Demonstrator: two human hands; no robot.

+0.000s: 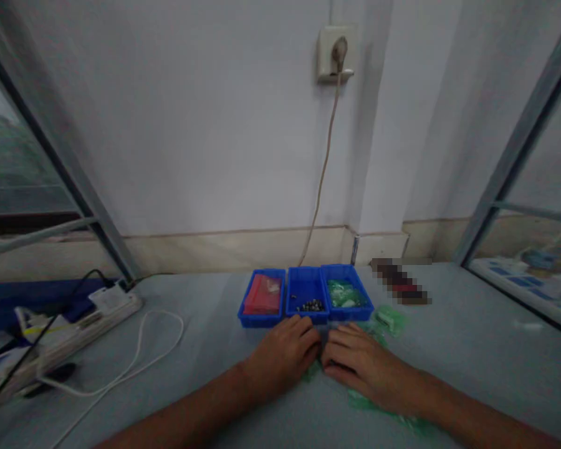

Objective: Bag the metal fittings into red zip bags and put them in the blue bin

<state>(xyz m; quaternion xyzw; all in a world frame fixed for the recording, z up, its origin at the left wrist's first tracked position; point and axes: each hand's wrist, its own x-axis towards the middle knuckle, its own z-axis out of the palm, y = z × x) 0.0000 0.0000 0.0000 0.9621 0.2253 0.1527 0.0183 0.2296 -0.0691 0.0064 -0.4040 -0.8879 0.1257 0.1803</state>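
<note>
My left hand (284,354) and my right hand (362,363) rest close together on the table, in front of three blue bins. Both hands have curled fingers with the tips turned down and inward. Whatever lies between the fingertips is hidden. Bits of green plastic film (311,373) show under and between the hands. The left bin (262,322) holds a red packet (263,295). Small dark metallic pieces (312,305) lie in the middle bin (305,277). Green plastic packets (343,293) fill part of the right bin (339,272).
More green plastic (391,319) lies right of the bins and under my right forearm. A pixelated dark object (399,282) sits at the back right. A power strip (88,333) and white cable (140,358) occupy the left. Another cord (326,156) hangs from the wall socket (330,56).
</note>
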